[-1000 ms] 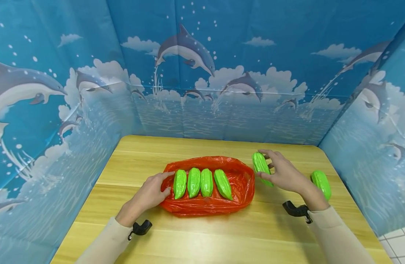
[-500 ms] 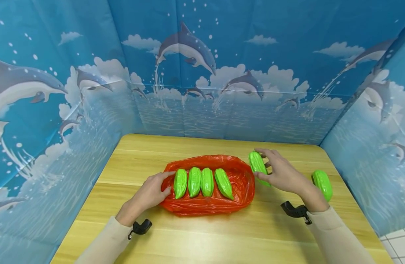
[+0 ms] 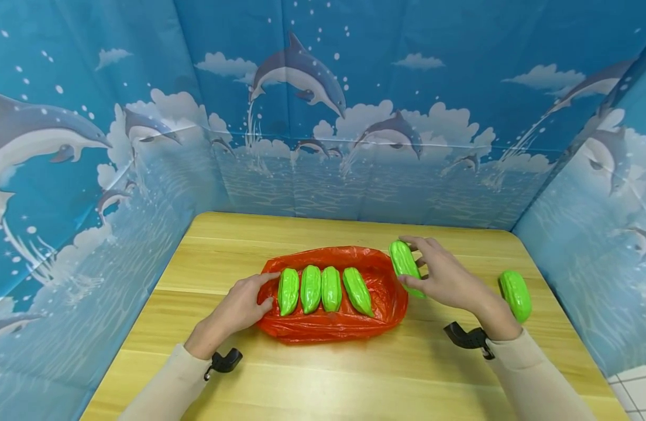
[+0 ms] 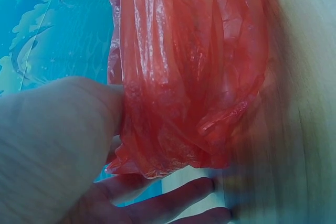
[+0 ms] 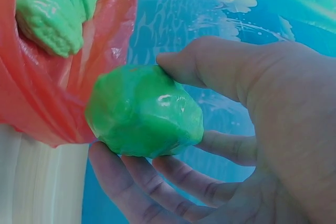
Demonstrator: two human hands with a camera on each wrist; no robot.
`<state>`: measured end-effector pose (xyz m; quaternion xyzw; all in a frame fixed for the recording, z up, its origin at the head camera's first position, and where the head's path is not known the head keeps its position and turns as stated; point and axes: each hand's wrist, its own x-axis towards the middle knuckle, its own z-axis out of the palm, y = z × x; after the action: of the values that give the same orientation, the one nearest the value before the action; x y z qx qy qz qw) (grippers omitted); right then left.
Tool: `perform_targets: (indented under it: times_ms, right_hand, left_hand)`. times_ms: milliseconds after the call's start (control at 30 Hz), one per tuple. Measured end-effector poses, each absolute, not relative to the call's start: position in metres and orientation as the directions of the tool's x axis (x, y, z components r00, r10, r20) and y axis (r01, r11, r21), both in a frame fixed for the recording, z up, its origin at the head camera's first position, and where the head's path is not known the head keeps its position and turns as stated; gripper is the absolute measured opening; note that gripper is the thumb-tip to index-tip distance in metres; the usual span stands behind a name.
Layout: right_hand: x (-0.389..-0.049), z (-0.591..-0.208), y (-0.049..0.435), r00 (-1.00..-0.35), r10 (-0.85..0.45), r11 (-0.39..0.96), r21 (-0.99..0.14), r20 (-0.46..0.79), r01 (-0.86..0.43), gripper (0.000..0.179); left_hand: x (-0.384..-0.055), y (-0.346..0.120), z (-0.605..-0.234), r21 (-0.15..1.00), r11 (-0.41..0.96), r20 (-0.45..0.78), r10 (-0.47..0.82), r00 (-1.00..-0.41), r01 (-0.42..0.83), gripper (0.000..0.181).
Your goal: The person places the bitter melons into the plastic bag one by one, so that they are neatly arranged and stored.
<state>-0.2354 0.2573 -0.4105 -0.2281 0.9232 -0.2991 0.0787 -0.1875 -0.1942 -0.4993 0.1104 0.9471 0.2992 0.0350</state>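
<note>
My right hand (image 3: 449, 278) grips a glossy green bitter melon (image 3: 402, 256) at the right end of a red plastic bag (image 3: 328, 333). In the right wrist view, thumb and fingers press opposite sides of this bitter melon (image 5: 144, 111), its blunt end facing the camera. The bag lies with its mouth spread wide, and several more bitter melons (image 3: 311, 289) stand side by side inside. At its left end my left hand (image 3: 239, 304) pinches the rim. The left wrist view shows the bag's crinkled outer side (image 4: 184, 77), with several fingers stretched out below it.
One more bitter melon (image 3: 515, 295) lies on the wooden table (image 3: 323, 386) beyond my right wrist. Blue dolphin-print sheeting (image 3: 354, 175) rises along the table's back and both sides. A black wrist mount (image 3: 225, 361) sits at each cuff.
My right hand has moved a little left with the bitter melon, bringing it over the bag's right rim. The left hand keeps its place at the bag.
</note>
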Motion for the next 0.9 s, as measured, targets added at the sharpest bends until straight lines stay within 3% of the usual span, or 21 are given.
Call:
perform_targets:
  times_ms: [900]
  right_hand:
    - [-0.235,-0.419,0.235,-0.869,-0.494,0.726,-0.56,-0.023,-0.398,0.088]
  left_hand:
    - [-0.188,-0.193,-0.5,0.571,0.803,-0.027,0.225,-0.974,0.17,0.063]
